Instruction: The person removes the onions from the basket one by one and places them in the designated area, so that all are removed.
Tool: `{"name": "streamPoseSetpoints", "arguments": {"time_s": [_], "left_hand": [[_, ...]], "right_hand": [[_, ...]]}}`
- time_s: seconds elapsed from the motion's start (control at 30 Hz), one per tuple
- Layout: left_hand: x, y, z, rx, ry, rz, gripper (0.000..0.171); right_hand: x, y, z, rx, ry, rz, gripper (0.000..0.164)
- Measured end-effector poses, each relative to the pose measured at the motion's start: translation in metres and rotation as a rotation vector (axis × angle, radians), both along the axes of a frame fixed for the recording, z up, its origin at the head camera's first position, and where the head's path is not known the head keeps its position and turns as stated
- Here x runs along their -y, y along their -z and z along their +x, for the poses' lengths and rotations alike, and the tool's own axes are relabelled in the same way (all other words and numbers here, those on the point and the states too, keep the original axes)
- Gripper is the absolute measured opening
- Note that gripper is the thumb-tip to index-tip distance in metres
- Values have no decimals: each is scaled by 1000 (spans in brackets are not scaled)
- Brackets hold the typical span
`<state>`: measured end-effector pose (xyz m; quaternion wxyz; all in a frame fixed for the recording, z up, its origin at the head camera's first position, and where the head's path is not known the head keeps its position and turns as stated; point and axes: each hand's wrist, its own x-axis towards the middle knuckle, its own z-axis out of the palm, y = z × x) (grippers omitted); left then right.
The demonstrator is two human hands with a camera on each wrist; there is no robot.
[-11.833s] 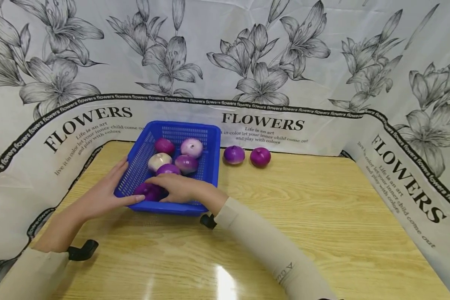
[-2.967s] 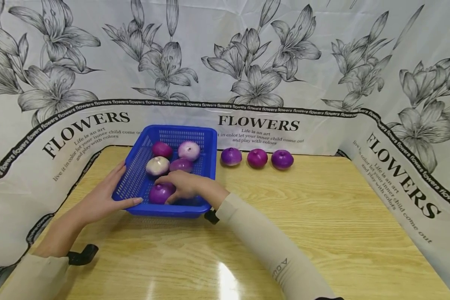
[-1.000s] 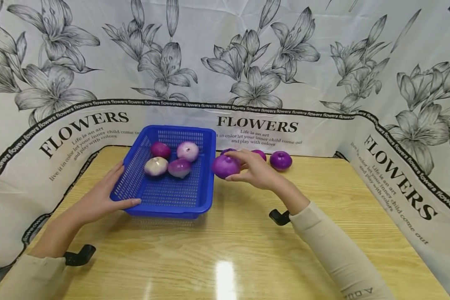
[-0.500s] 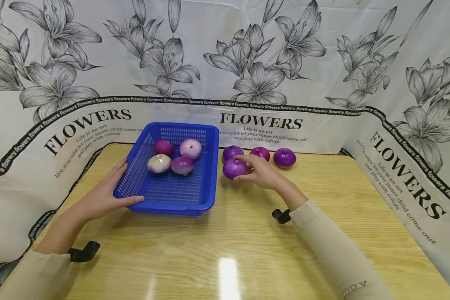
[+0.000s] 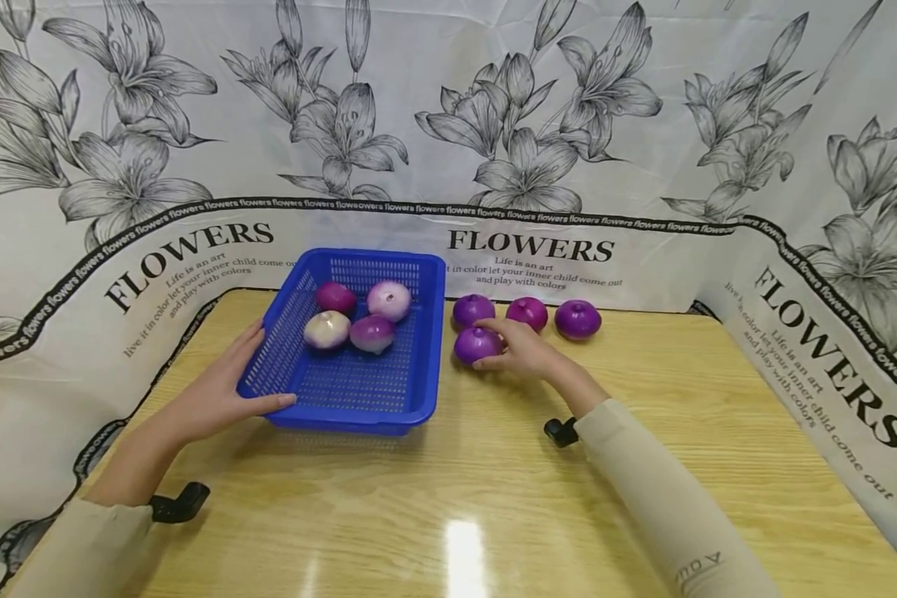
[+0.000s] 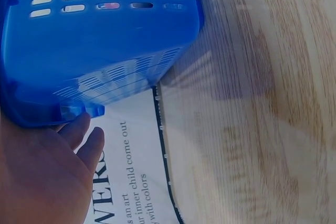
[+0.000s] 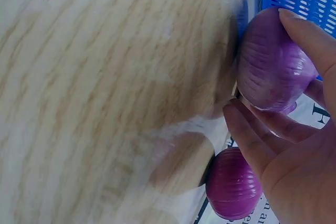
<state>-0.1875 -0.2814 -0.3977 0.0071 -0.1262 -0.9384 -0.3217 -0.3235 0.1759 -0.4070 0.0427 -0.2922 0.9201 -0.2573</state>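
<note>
A purple onion [image 5: 474, 347] rests on the table just right of the blue basket; my right hand [image 5: 529, 350] holds it between thumb and fingers. In the right wrist view, thumb and fingertips lie around this onion [image 7: 268, 61]. My left hand [image 5: 220, 394] grips the near left corner of the blue plastic basket [image 5: 435, 349], thumb along its front rim. The left wrist view has the left hand's fingers [image 6: 90, 148] at the rim. Inside the basket sit several onions, among them a whitish one [image 5: 327, 330] and a purple one [image 5: 372, 334].
Behind the held onion, a row of onions stands along the back edge: one purple [image 5: 473, 311], one magenta [image 5: 527, 313], one darker purple [image 5: 577, 320]. A flower-printed cloth [image 5: 389, 224] walls the wooden table [image 5: 605, 515] at the back and sides.
My right hand has taken purple onions out of the basket and set one at the row's right end. It has lowered another in front of the row. The left hand stays on the basket.
</note>
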Motion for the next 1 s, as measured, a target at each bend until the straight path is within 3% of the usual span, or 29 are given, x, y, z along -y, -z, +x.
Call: {"name": "streamPoseSetpoints", "arguments": {"time_s": [0.4, 0.7, 1.0], "left_hand": [[3, 3, -2, -7, -6, -19, 118], [3, 4, -9, -16, -2, -24, 119], [7, 3, -6, -3, -15, -28, 119]], "right_hand": [[0, 5, 1, 19, -32, -26, 82], [-1, 9, -4, 11, -5, -34, 82], [5, 11, -6, 33, -15, -60, 83]]}}
